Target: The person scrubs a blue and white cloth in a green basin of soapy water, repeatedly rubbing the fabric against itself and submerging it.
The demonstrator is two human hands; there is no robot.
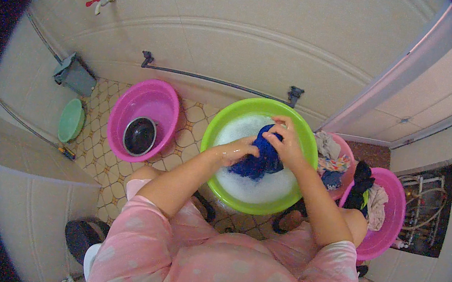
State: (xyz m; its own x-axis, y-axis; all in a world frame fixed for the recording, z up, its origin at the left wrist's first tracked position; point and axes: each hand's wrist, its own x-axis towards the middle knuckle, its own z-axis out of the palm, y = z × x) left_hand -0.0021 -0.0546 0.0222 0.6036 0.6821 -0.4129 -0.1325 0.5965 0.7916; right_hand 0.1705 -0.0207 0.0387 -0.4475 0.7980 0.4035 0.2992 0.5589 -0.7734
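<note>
A bright green basin stands on the floor in front of me, holding white, sudsy water. A dark blue cloth is bunched up in it, partly lifted out of the foam. My left hand grips the near left side of the cloth, with wet fingers curled into it. On its right side my right hand clasps the upper part, fingers bent over the fabric. What kind of garment it is cannot be made out.
Left of the green basin is a pink basin holding a dark round pan or bowl. To the right sit two pink tubs with clothes. A small green basin, a grey bin and a red-handled tap are farther left.
</note>
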